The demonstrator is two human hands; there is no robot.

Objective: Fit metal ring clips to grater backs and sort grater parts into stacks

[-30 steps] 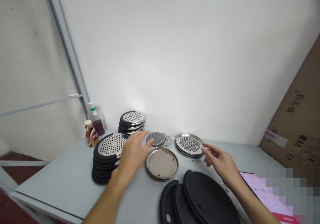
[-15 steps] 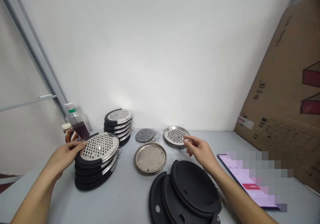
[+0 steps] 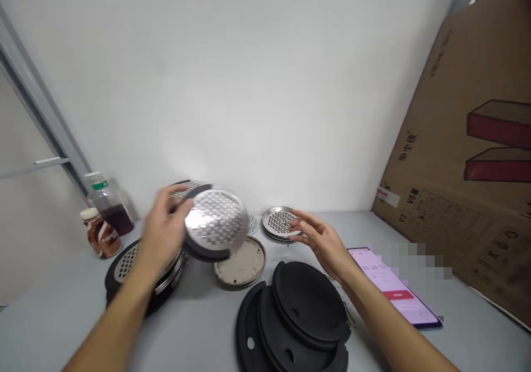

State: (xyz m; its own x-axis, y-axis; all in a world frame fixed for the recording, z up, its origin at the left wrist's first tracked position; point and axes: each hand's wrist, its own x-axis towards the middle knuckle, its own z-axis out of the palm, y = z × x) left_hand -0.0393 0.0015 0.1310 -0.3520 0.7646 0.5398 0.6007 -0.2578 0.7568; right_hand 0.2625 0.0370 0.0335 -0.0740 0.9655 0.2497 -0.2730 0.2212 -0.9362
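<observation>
On my remote feed, left hand (image 3: 163,229) grips a black-edged perforated disc (image 3: 216,220) aloft by its rim, partly hiding the metal tray (image 3: 240,265); right hand (image 3: 322,240) half-open, empty, beside the grater plates (image 3: 277,222); contact unclear.

Head view of a table (image 3: 199,327) against a white wall (image 3: 269,95). The left hand (image 3: 164,222) grips a perforated disc (image 3: 215,220) by its black rim; the disc, motion-blurred, is tilted above a pan (image 3: 239,264). The right hand (image 3: 319,239), fingers parted, is at the edge of a metal stack (image 3: 277,222); contact cannot be determined. Left: rimmed stack (image 3: 123,264), partly hidden by the left arm; beyond it, a jar (image 3: 103,233) and a bottle (image 3: 112,203). Foreground: overlapping black plates (image 3: 309,300). Right: lit phone (image 3: 394,289) and carton (image 3: 448,195).
</observation>
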